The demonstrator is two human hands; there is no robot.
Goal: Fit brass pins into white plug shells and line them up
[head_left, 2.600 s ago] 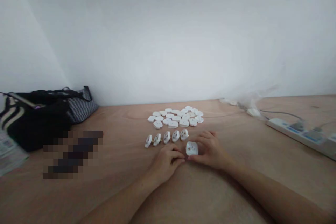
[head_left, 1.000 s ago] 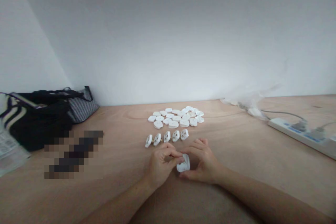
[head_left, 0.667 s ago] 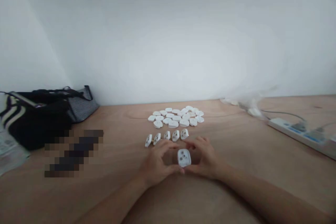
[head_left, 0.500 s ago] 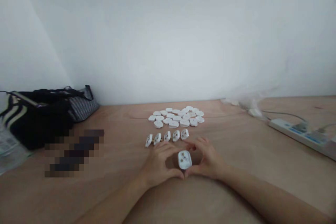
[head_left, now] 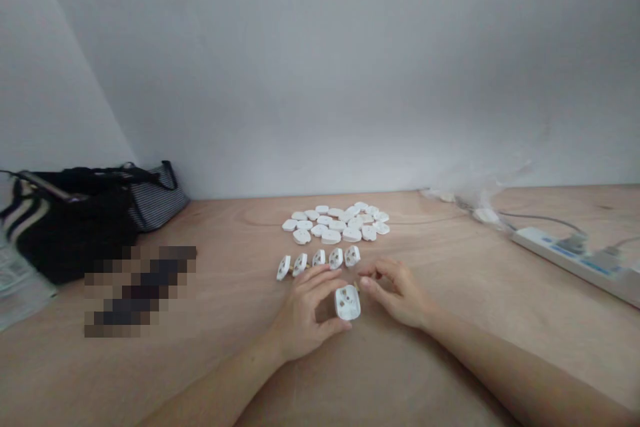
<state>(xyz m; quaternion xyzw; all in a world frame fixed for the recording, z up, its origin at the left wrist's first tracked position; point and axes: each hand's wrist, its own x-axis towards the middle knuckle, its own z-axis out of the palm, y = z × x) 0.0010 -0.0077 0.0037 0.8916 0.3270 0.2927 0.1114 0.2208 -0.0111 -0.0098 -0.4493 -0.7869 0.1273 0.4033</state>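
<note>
A white plug base [head_left: 347, 303] with brass pieces in its open face is tilted toward me, held between the thumb and fingers of my left hand [head_left: 311, 310]. A brass pin juts out past its upper right edge. Close to that pin, the thumb and forefinger of my right hand [head_left: 395, 290] are drawn together in a pinch. What lies between those fingertips, if anything, is too small to make out. Just beyond my hands, several similar plug bases [head_left: 335, 258] stand in a row, open faces toward me.
Behind the row lies a cluster of white plug covers [head_left: 337, 226] on the wooden table [head_left: 225, 360]. A white power strip [head_left: 565, 250] and clear plastic wrap [head_left: 473, 200] are at the right. To the left are a black bag [head_left: 85, 227] and a blurred-out dark object [head_left: 145, 287].
My right hand has come away from the lower edge of the plug base, its thumb rising to the upper right side. The base has shifted slightly left and turned in my left hand.
</note>
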